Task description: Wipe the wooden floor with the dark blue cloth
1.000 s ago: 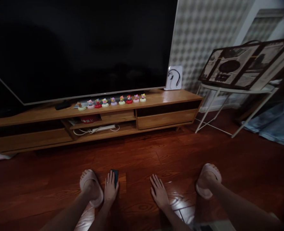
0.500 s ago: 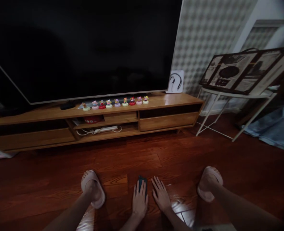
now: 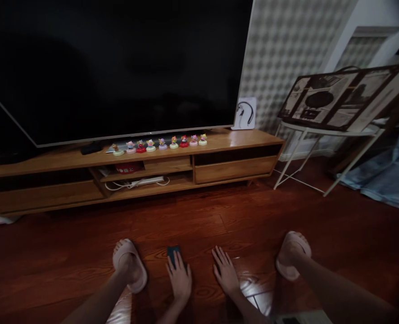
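Note:
My left hand [image 3: 180,280] lies flat with its fingers spread, pressing on a dark teal cloth [image 3: 173,250] on the floor. Only the far part of the cloth shows beyond the fingertips; the palm hides the rest. To its right, my right hand [image 3: 226,272] rests palm down on the reddish wood floor [image 3: 202,216], fingers stretched out and holding nothing. A gap of bare floorboards separates the two hands.
My feet in pale pink slippers [image 3: 138,276] [image 3: 287,265] stand on either side. Ahead is a low wooden TV stand [image 3: 235,172] with several small figurines [image 3: 162,144] and a large television [image 3: 135,67]. A white-legged side table [image 3: 299,155] holds a patterned case [image 3: 334,99] at right.
My left hand has slid left across the floor together with the cloth, widening the gap between my hands. My right hand has stayed in place.

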### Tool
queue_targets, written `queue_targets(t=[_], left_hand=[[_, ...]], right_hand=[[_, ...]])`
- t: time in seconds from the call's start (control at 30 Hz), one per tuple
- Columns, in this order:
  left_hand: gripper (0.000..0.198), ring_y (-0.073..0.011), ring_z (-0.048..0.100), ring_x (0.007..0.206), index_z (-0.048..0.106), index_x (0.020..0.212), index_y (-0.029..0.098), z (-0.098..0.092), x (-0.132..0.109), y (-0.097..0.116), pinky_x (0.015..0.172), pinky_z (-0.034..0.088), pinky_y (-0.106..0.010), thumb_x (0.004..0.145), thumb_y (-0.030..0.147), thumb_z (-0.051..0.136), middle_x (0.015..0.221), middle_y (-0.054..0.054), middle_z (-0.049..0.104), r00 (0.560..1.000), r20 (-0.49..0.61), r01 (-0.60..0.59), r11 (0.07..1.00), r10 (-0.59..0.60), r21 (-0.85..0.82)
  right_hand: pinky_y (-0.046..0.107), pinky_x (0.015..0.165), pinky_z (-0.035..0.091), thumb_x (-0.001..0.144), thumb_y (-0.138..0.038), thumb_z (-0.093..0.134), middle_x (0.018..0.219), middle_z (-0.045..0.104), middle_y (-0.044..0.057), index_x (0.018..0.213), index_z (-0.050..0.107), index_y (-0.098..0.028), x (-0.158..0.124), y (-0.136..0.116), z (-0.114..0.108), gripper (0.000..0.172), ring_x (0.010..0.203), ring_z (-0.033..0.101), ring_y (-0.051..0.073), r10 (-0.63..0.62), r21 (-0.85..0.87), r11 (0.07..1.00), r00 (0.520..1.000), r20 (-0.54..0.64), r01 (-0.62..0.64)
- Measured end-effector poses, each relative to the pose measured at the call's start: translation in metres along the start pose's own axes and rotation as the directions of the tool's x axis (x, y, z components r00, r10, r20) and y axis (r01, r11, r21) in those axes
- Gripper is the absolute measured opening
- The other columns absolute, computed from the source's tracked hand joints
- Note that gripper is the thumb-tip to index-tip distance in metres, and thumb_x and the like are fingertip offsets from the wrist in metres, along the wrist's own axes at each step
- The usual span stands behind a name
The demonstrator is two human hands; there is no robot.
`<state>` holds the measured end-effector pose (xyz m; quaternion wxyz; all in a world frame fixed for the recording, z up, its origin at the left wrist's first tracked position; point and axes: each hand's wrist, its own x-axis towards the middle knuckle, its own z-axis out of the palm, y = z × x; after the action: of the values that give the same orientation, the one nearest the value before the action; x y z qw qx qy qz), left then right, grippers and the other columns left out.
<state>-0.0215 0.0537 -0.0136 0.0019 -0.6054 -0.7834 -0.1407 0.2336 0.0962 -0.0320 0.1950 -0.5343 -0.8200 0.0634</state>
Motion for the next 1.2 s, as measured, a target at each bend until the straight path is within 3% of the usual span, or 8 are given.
queue_targets(t=[0.13,0.23,0.37,0.5,0.6,0.8,1.03,1.2], left_hand=[[0.064,-0.0373,0.037,0.147,0.050,0.147,0.027,0.024,-0.044,0.080,0.116,0.039,-0.059,0.090,0.054,0.051,0.162,-0.008,0.041,0.992,0.038,-0.118,0.992,0.120,-0.046],[0.065,-0.0347,0.031,0.151,0.041,0.153,0.024,0.033,-0.040,0.101,0.123,0.030,-0.059,0.094,0.052,0.041,0.163,-0.007,0.039,0.976,0.031,-0.211,0.974,0.214,-0.080],[0.055,-0.0287,0.035,0.150,0.043,0.151,0.033,0.015,0.014,0.054,0.126,0.024,-0.059,0.096,0.038,0.036,0.159,-0.001,0.045,0.958,0.053,-0.279,0.959,0.282,-0.060],[0.050,-0.0326,0.039,0.146,0.052,0.146,0.025,-0.017,0.061,-0.019,0.120,0.032,-0.061,0.097,0.034,0.040,0.156,-0.009,0.049,0.996,-0.001,0.085,0.996,-0.085,0.001],[0.048,-0.0284,0.056,0.127,0.056,0.136,0.022,-0.023,0.064,-0.039,0.106,0.049,-0.056,0.093,0.044,0.058,0.143,-0.011,0.057,0.981,-0.042,0.192,0.981,-0.192,-0.002],[0.045,-0.0244,0.060,0.119,0.058,0.131,0.022,-0.004,0.045,-0.001,0.100,0.054,-0.051,0.092,0.044,0.061,0.137,-0.010,0.060,0.994,-0.007,0.106,0.994,-0.106,-0.029],[0.061,-0.0314,0.024,0.154,0.032,0.156,0.025,0.025,-0.010,0.069,0.124,0.029,-0.058,0.096,0.031,0.038,0.163,-0.007,0.038,0.976,-0.036,-0.216,0.972,0.213,-0.091],[0.060,-0.0243,0.032,0.152,0.037,0.153,0.034,0.014,0.012,0.044,0.125,0.030,-0.052,0.094,0.031,0.043,0.161,0.001,0.042,0.897,0.028,-0.436,0.894,0.441,-0.101]], right_hand=[[0.047,0.124,0.027,0.095,-0.025,0.038,0.164,0.033,0.000,0.157,0.034,-0.028,0.000,-0.001,-0.001,0.062,0.153,0.025,0.020,0.009,-0.001,1.000,1.000,0.030,-0.009],[0.048,0.124,0.028,0.096,-0.025,0.038,0.164,0.033,0.000,0.157,0.035,-0.029,0.000,0.000,0.000,0.062,0.153,0.026,0.021,0.008,-0.017,1.000,0.999,0.031,-0.007],[0.046,0.123,0.031,0.096,-0.025,0.039,0.164,0.034,0.000,0.157,0.036,-0.030,-0.002,0.000,0.000,0.061,0.152,0.028,0.021,-0.002,-0.029,1.000,1.000,-0.003,0.002],[0.046,0.122,0.032,0.096,-0.025,0.038,0.163,0.036,0.000,0.157,0.037,-0.030,-0.002,-0.003,-0.008,0.060,0.151,0.030,0.021,0.003,-0.031,1.000,1.000,0.003,-0.003],[0.047,0.123,0.031,0.096,-0.025,0.039,0.163,0.036,0.001,0.157,0.036,-0.029,-0.001,-0.005,-0.012,0.061,0.151,0.030,0.021,0.005,-0.029,1.000,1.000,0.018,-0.005],[0.047,0.122,0.030,0.096,-0.025,0.039,0.163,0.035,0.001,0.156,0.037,-0.029,-0.002,-0.005,-0.012,0.060,0.152,0.029,0.021,0.000,-0.033,0.999,1.000,0.019,0.000],[0.047,0.122,0.030,0.096,-0.024,0.039,0.162,0.038,0.002,0.156,0.039,-0.028,-0.001,-0.006,-0.009,0.060,0.151,0.031,0.021,-0.008,-0.041,0.999,1.000,-0.010,0.008],[0.047,0.122,0.030,0.096,-0.025,0.039,0.163,0.035,0.001,0.157,0.037,-0.029,-0.002,-0.005,-0.009,0.060,0.151,0.030,0.021,-0.009,-0.045,0.999,1.000,-0.002,0.009]])
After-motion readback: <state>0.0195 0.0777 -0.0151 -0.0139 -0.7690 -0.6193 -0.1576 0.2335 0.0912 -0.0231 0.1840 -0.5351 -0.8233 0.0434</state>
